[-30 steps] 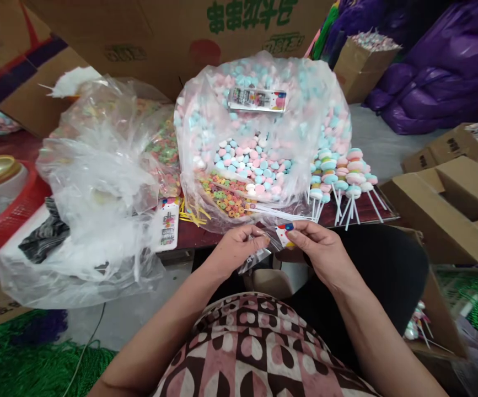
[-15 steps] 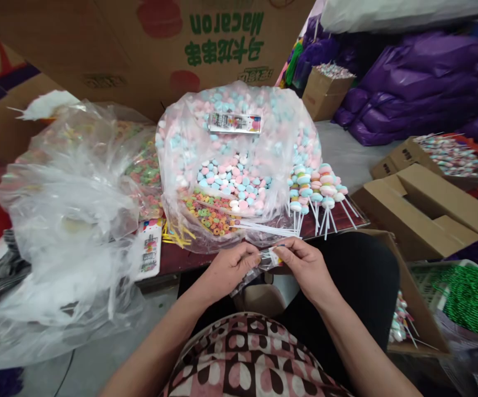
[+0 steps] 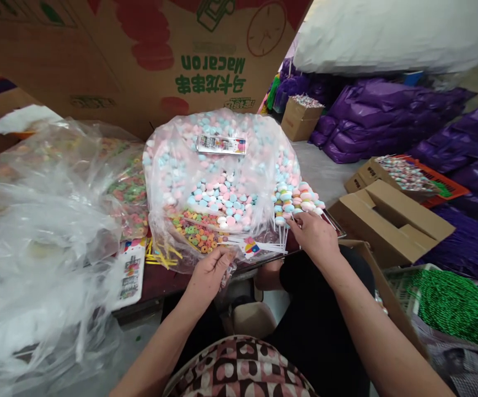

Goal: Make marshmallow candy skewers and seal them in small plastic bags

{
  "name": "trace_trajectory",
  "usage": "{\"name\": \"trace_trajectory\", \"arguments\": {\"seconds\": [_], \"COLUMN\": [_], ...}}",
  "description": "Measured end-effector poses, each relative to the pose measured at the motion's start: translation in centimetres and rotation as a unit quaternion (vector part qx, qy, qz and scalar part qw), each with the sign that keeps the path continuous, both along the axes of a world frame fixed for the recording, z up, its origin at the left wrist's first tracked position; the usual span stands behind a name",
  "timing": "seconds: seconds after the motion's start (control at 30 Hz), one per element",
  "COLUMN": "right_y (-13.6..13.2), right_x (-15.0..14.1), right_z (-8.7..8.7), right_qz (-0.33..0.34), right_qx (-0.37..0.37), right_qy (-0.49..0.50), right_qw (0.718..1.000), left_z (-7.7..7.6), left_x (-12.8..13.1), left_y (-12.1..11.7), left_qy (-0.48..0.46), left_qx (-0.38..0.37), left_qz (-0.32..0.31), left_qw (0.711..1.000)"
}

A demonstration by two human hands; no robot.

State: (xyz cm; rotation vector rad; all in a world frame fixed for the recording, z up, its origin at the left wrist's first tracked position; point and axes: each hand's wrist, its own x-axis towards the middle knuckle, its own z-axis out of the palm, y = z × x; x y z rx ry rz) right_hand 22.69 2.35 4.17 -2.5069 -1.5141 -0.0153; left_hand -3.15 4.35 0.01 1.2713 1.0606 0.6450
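Note:
My left hand (image 3: 211,275) pinches a small clear plastic bag (image 3: 227,275) in front of the table edge. The bag's printed part (image 3: 249,248), white with coloured shapes, extends to the right of the fingertips. At the right end of the table, my right hand (image 3: 315,234) has its fingers closed at the stick end of the candy skewers (image 3: 288,201), which carry pink, blue and white pieces on white sticks. The fingers partly hide the sticks there. Between the hands, loose white sticks (image 3: 272,249) lie over the edge of a big bag.
Behind stands a large open clear bag of pastel candies (image 3: 222,196), with ring candies (image 3: 201,231) at its front. Yellow ties (image 3: 160,256) and a stack of printed bags (image 3: 131,275) lie left. Cardboard boxes (image 3: 399,215) and green strands (image 3: 462,309) are at right.
My right hand has left the small bag and moved right to the candy skewers. My left hand still holds the bag, with its printed part now showing. The camera view has shifted.

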Motion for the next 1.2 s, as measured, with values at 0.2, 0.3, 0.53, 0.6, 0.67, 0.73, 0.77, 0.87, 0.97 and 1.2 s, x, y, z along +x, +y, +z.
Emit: {"name": "trace_trajectory", "arguments": {"seconds": [0.2,0.3,0.53,0.6,0.67,0.73,0.77,0.87,0.97,1.2], "right_y": [0.9,0.3,-5.0,-6.9,-8.4,-9.4,-9.7,-10.2,-10.3,-10.5], "right_x": [0.5,1.5,0.8,0.4,0.3,0.5,0.6,0.9,1.0,1.0], "right_z": [-0.9,-1.2,-0.7,-0.2,0.3,0.9,1.1,1.9,2.2,1.9], "right_qz": [-0.022,-0.050,0.026,0.059,0.085,0.109,0.120,0.153,0.184,0.217], "right_qx": [-0.050,0.058,0.275,0.256,0.234,0.214,0.201,0.171,0.159,0.124], "right_qy": [-0.045,0.039,0.403,0.434,0.435,0.417,0.404,0.371,0.357,0.337], "right_qw": [0.998,0.996,0.872,0.862,0.865,0.877,0.884,0.900,0.902,0.908], "left_z": [0.1,0.0,0.1,0.3,0.3,0.2,0.1,-0.3,-0.8,-1.3], "left_x": [0.0,-0.1,0.1,0.0,0.0,0.0,0.0,-0.1,-0.3,-0.7], "left_y": [0.0,0.3,0.8,0.8,0.8,0.8,0.9,1.0,1.1,1.4], "left_qy": [-0.051,-0.113,-0.210,-0.218,-0.221,-0.218,-0.214,-0.198,-0.175,-0.131], "left_qx": [-0.031,-0.041,-0.081,-0.071,-0.053,-0.034,-0.026,-0.013,-0.007,0.060], "left_qz": [0.034,0.051,0.065,0.048,0.028,0.014,0.009,-0.005,-0.028,-0.074], "left_qw": [0.998,0.991,0.972,0.972,0.973,0.975,0.976,0.980,0.984,0.987]}}
